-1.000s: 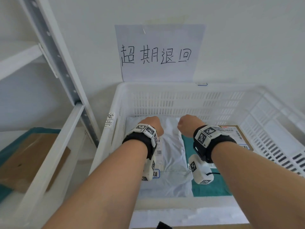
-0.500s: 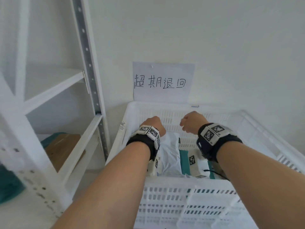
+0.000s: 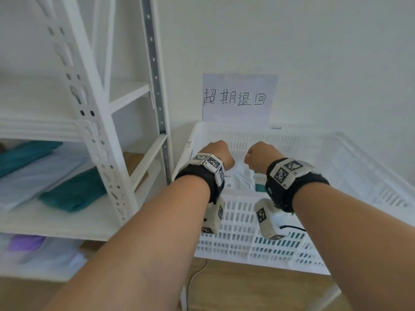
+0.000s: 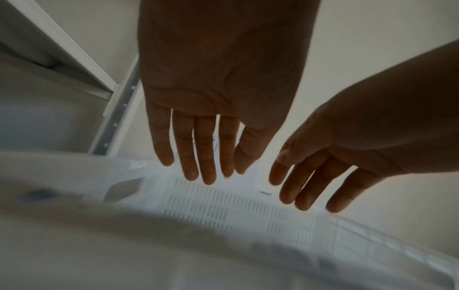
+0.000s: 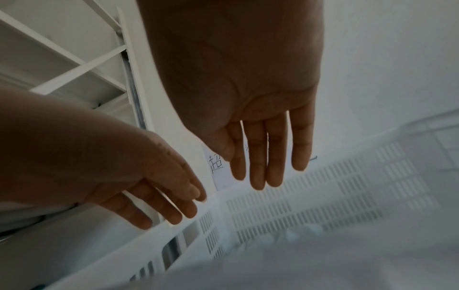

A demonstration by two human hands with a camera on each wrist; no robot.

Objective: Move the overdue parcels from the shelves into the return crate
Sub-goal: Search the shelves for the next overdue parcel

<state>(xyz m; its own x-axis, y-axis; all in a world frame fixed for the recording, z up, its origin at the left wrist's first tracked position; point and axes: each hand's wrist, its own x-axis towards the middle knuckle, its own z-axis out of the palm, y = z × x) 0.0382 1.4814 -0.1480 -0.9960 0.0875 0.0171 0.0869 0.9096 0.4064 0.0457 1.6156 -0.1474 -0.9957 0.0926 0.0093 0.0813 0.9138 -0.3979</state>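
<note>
Return crate (image 3: 350,180), white parcel (image 3: 241,179) inside

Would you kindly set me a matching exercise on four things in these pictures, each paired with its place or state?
Things:
1. sign
2. crate
3. teal parcel
4. hands: left hand, right hand

Places or states:
A. on a shelf
B. open, holding nothing
C. on the wall
D. on the floor, below the sign

Pairs: 1-C, 2-D, 3-A, 4-B

Handwritten paper sign (image 3: 239,97) on white wall (image 3: 314,52), wooden floor (image 3: 258,290), thin cable (image 3: 195,274)
</note>
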